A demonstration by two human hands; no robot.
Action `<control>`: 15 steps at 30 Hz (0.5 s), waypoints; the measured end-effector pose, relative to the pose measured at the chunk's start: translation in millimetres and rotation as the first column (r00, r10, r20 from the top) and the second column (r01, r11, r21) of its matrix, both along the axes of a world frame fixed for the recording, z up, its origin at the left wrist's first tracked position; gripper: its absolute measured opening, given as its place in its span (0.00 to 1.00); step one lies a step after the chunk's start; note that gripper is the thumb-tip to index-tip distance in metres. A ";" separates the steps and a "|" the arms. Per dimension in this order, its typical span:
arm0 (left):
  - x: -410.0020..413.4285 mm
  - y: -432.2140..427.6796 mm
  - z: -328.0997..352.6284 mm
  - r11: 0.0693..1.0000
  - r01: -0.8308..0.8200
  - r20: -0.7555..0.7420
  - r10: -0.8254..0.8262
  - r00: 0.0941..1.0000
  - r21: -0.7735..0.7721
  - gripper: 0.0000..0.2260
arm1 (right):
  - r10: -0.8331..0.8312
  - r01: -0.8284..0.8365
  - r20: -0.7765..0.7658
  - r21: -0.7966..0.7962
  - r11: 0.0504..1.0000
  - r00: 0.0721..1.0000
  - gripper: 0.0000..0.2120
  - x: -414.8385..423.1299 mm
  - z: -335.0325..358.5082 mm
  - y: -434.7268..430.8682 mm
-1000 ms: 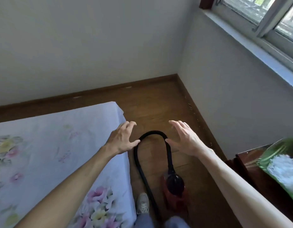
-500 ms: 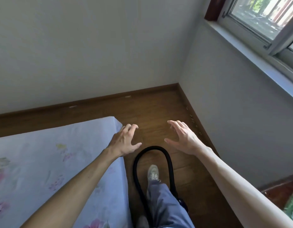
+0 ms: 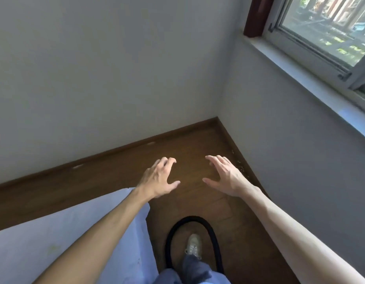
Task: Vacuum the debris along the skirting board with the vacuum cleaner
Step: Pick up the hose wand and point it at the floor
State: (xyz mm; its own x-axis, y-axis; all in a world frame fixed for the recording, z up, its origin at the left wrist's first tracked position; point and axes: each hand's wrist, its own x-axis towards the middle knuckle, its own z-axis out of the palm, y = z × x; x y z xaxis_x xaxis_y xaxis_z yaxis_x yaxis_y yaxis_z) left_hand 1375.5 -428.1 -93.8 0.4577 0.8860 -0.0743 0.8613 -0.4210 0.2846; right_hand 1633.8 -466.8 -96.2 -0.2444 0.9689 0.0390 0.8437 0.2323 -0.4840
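Note:
My left hand [image 3: 159, 177] and my right hand [image 3: 225, 177] hover over the wooden floor with fingers spread, holding nothing. The black vacuum hose [image 3: 213, 236] loops on the floor below them, around my foot [image 3: 193, 245]. The vacuum's body is out of view. Small pale debris specks [image 3: 240, 166] lie along the brown skirting board [image 3: 230, 136] under the right wall, just right of my right hand. Two pale marks [image 3: 150, 143] show on the back skirting board.
A bed with a pale sheet [image 3: 54, 232] fills the lower left, leaving a narrow strip of floor [image 3: 189, 152] up to the room's corner. A window [image 3: 325, 27] and its sill [image 3: 312, 83] run along the right wall.
The view has tilted up and moved toward the corner. The hose loop has slid down the frame, my foot has stepped into it, and the red vacuum body and side table have left view.

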 end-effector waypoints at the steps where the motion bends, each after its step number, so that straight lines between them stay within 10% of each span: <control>1: 7.6 14.3 1.9 1.000 0.015 -0.003 -0.015 1.000 0.001 0.27 | -0.009 0.009 -0.004 -0.001 1.000 1.000 0.35 5.7 1.1 10.7; 15: 149.1 189.3 6.3 0.929 0.368 -0.037 -0.367 0.930 0.038 0.29 | -0.367 0.367 0.003 -0.018 0.930 0.930 0.35 114.0 1.1 85.2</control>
